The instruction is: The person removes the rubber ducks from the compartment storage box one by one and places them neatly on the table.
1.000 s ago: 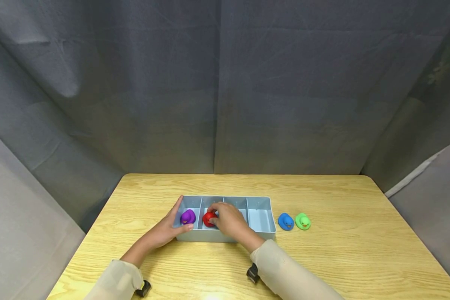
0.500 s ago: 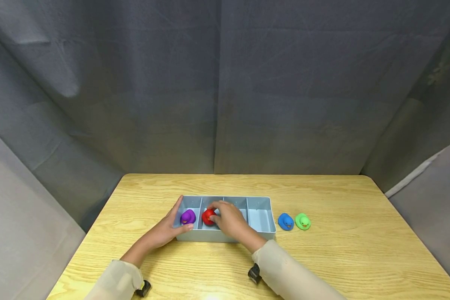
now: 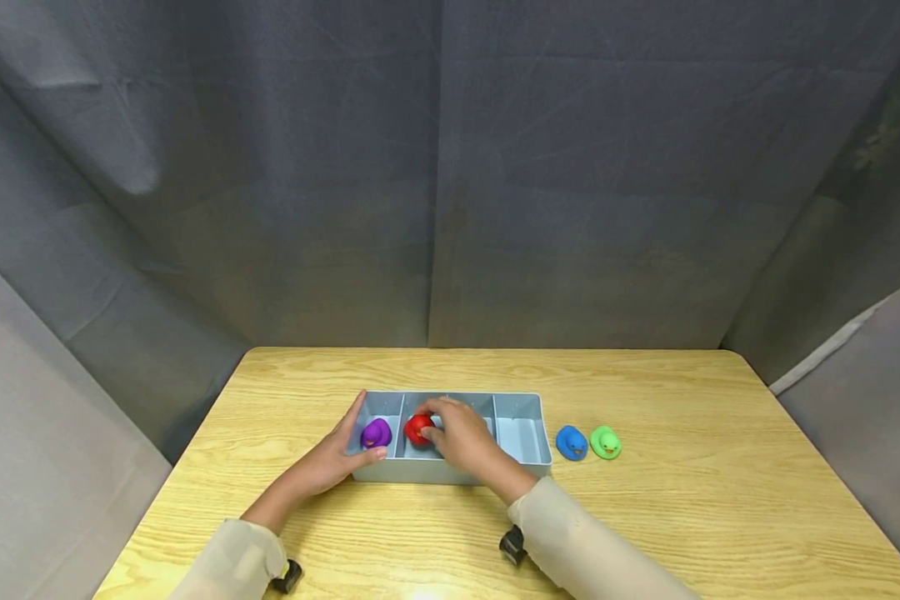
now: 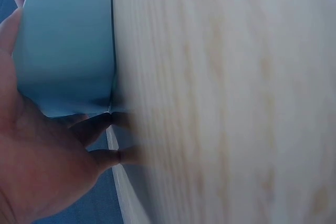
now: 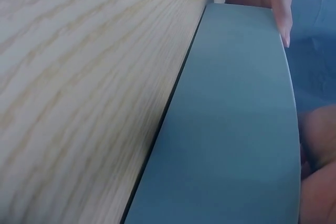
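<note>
A grey-blue box with a row of compartments stands on the table. My left hand grips its left end, thumb over the front rim, fingers around the end wall. In the leftmost compartment sits a purple rubber duck. My right hand reaches into the box and pinches a red rubber duck in the second compartment; its fingers partly cover the duck and the third compartment. In the right wrist view, the box's front wall hides the ducks and the fingertips.
A blue rubber duck and a green rubber duck stand side by side on the wooden table, just right of the box. Dark grey cloth hangs behind the table.
The red duck has shifted very slightly toward the back, with my right hand still on it. My left hand and the box have stayed where they were.
</note>
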`<state>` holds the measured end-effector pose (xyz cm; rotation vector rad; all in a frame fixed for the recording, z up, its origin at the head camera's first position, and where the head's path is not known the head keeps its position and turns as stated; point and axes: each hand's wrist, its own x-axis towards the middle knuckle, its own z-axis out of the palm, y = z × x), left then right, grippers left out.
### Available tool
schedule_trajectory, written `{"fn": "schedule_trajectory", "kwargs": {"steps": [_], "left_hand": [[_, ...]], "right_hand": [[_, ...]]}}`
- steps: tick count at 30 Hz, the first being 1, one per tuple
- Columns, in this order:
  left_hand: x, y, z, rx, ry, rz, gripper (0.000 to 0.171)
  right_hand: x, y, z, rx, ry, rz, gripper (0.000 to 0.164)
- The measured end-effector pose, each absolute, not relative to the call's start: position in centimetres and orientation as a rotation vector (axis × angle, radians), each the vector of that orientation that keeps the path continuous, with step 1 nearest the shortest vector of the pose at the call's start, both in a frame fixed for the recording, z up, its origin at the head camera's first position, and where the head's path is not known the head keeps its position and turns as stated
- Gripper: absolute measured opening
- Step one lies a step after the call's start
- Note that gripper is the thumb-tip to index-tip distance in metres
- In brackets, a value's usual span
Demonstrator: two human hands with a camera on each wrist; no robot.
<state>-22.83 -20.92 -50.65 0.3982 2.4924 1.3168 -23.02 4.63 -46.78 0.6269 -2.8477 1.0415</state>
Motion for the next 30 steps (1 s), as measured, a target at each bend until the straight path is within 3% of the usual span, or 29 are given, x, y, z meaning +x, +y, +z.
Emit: {"fn": "schedule_trajectory", "kwargs": {"steps": [30], "left_hand": [[-22.9,-20.8,-50.7,0.389,2.511,1.308,0.106]], "right_hand": [[-22.9,7.3,-45.2,0.585,-2.742,1.356,0.024]]}}
